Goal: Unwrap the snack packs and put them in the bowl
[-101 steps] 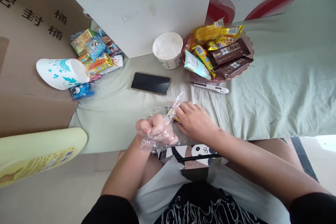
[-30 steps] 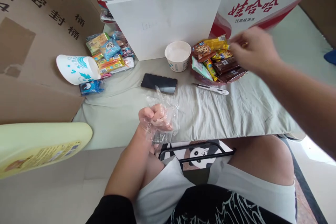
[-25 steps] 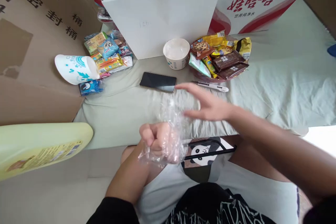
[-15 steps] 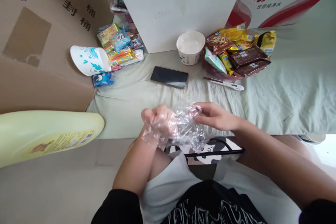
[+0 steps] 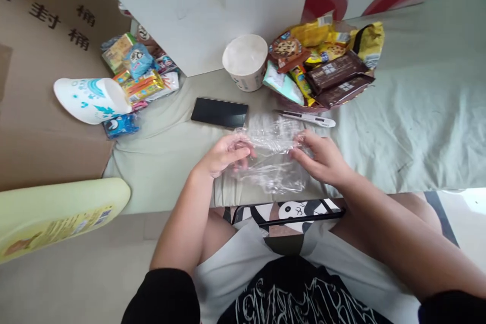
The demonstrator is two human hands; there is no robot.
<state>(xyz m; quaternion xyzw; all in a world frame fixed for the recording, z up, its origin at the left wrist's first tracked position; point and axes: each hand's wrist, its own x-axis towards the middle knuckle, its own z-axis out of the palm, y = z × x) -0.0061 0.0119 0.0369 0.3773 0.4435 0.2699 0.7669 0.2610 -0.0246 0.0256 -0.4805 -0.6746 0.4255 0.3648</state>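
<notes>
A crumpled sheet of clear plastic film (image 5: pixel 271 154) stretches between my two hands above the front of the cloth-covered surface. My left hand (image 5: pixel 228 154) grips its left side, thumb and fingers closed on the edge. At the opposite side my right hand (image 5: pixel 317 154) pinches the film between thumb and fingers. Just beyond the film lie a black phone (image 5: pixel 219 112) and a white utility knife (image 5: pixel 313 119). Whether the film is a bag or a single sheet I cannot tell.
A white paper tub (image 5: pixel 246 73) stands beside a basket (image 5: pixel 322 107) heaped with packaged snacks. Another paper tub (image 5: pixel 89 101) lies tipped at the left, near several snack packets (image 5: pixel 142 86). Cardboard (image 5: pixel 49 126) and white boxes (image 5: pixel 212 15) stand behind. A pale yellow bottle (image 5: pixel 64 212) is at lower left.
My left hand has drawn out of the film that covered its fist and wrist and now holds its edge. The film is spread wider between both hands. The view has shifted to the right.
</notes>
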